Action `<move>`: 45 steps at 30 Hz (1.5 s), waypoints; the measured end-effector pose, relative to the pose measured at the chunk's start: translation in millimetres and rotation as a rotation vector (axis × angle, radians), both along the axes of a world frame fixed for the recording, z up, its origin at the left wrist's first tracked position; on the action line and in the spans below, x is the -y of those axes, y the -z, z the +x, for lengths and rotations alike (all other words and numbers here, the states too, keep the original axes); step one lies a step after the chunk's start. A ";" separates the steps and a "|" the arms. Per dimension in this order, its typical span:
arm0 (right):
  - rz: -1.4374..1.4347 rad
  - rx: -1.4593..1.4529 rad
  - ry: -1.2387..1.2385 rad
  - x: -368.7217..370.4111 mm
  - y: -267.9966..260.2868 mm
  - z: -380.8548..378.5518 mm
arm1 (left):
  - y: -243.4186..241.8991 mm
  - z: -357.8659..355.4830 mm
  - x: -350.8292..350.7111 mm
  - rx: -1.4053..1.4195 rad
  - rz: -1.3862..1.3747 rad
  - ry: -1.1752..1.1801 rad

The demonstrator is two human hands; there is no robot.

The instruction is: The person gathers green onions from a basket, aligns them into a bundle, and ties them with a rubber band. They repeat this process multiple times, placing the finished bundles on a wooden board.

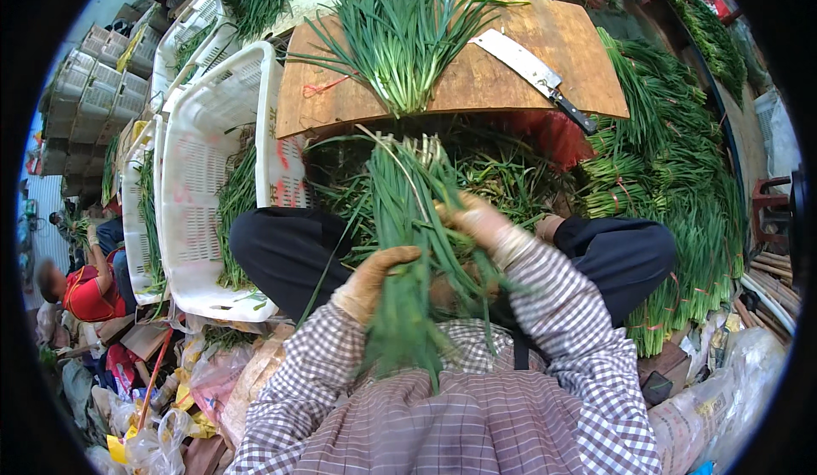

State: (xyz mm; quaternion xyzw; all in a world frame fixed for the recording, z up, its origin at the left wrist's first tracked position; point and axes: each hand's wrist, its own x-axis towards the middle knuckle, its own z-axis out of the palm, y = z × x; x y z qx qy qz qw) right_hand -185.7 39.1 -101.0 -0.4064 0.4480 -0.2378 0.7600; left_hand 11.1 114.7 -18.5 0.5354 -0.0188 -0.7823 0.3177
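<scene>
A loose bunch of long green leaves, apparently garlic chives [408,200], stretches from the board's near edge towards my lap. Its pale cut ends point away from me, and the leaf tips blur with motion. My gloved left hand [376,277] wraps around the lower part of the bunch, thumb across the leaves. Higher up on the right, my gloved right hand [475,223] grips some leaves, its fingertips partly hidden. Beyond, another bunch of chives [405,47] rests on a wooden board [542,22], stems towards me. A cleaver [523,63] lies beside it, its black handle overhanging the near edge.
Red ties [322,87] lie on the board. White plastic crates [210,156] with greens stand left. Tied chive bundles [664,156] are piled right. Loose trimmings [510,181] cover the ground between my knees. A person in red [96,286] sits far left; plastic bags [166,437] lie lower left.
</scene>
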 end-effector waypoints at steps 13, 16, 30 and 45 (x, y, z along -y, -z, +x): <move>-0.674 -0.792 -0.262 52.4 -33.1 -62.7 | -66.1 74.4 -32.2 0.219 -0.100 0.220; -0.415 -0.321 -0.271 33.3 -75.7 -5.6 | -59.0 70.2 -28.8 0.324 -0.139 0.383; -0.615 -0.698 -0.301 99.2 -71.4 -74.8 | -64.9 101.4 -51.4 0.058 -0.123 0.349; -0.106 -0.279 -0.324 93.0 -28.8 -66.7 | -69.9 111.6 -54.2 -0.055 -0.266 0.347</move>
